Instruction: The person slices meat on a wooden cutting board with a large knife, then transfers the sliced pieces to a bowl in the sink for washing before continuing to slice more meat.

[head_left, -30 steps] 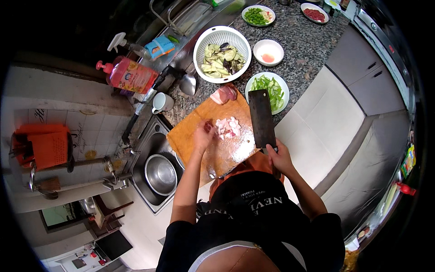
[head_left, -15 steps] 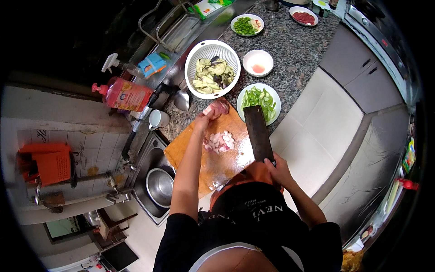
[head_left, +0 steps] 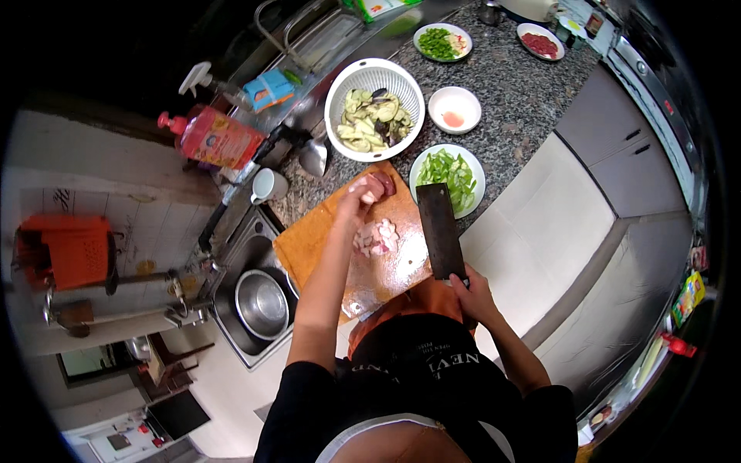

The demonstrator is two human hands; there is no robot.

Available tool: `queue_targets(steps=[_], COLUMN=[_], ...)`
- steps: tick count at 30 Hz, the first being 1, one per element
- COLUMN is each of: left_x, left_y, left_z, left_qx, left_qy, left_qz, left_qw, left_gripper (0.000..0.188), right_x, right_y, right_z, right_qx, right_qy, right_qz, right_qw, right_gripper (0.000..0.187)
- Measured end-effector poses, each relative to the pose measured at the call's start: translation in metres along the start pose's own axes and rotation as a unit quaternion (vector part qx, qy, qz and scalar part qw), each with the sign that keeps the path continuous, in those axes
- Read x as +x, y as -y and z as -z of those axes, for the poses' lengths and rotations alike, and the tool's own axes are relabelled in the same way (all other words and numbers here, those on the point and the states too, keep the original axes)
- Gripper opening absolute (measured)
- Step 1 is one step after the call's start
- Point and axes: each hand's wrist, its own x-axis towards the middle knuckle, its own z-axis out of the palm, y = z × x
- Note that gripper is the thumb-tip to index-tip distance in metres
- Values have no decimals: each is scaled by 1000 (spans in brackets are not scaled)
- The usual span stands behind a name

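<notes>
1. Right hand (head_left: 478, 297) is gripping the cleaver (head_left: 440, 235) by its handle; the blade is showing its broad face at the board's right side.
2. Small meat pieces (head_left: 378, 237) are lying mid-way on the cutting board (head_left: 386, 279).
3. Left hand (head_left: 353, 204) is touching the larger meat chunk (head_left: 379, 184) near the far corner; cannot tell whether it is gripping. Apparent step: positioning meat. Any cut would be calling for tucked fingers.
4. Beyond, a white colander (head_left: 372, 74) is standing.

Speckled stone counter (head_left: 509, 112) bearing a wooden cutting board (head_left: 378, 274), white colander (head_left: 378, 73), small bowl (head_left: 455, 103), white plate (head_left: 478, 184)
</notes>
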Motion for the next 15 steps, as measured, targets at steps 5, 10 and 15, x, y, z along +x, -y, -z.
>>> queue_targets(steps=[5,10,15], left_x=[-78,-196,-332], left_y=[-53,-95,-124], left_z=[30,43,16], left_qx=[-107,-115,-108], left_qy=[45,121,148], left_qz=[30,-77,-182], left_qw=[993,983,966], left_gripper=[36,41,59], right_x=[6,21,28], right_y=[9,-2,22], right_z=[-4,-24,-48], right_qx=[2,-53,-33], right_qy=[53,91,204], right_qz=[-27,64,-84], right_qw=[998,992,975], right_gripper=[20,19,21])
